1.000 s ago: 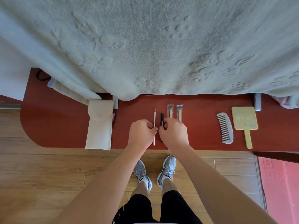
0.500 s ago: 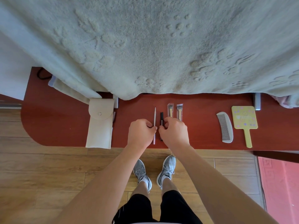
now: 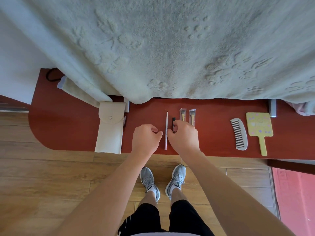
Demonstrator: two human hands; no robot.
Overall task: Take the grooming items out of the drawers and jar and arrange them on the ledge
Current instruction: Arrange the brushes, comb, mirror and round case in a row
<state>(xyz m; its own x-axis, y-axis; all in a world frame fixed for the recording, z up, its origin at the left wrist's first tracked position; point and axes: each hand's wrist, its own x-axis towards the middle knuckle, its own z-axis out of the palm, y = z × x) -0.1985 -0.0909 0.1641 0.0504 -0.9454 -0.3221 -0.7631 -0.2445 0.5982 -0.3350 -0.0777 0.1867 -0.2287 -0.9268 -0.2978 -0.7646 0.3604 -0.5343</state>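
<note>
On the red ledge (image 3: 68, 130) a thin white stick (image 3: 166, 133) lies lengthwise, in full view between my two hands. My left hand (image 3: 146, 138) sits just left of it, fingers curled and holding nothing. My right hand (image 3: 184, 135) is just right of it, thumb and forefinger pinched on a short black pencil (image 3: 173, 120) whose near end is hidden by the fingers. Two small brushes in clear sleeves (image 3: 182, 114) (image 3: 192, 115) lie right of the pencil, partly under my right hand.
A beige snap pouch (image 3: 110, 130) lies at the left of the ledge. A grey comb (image 3: 239, 134) and a yellow hand mirror (image 3: 259, 128) lie at the right. A pale fleece blanket (image 3: 170, 48) overhangs the back of the ledge. Wooden floor and my shoes lie below.
My hands have drawn slightly apart. The left hand has come off the white stick, which now lies uncovered between them. The right hand stays on the black pencil.
</note>
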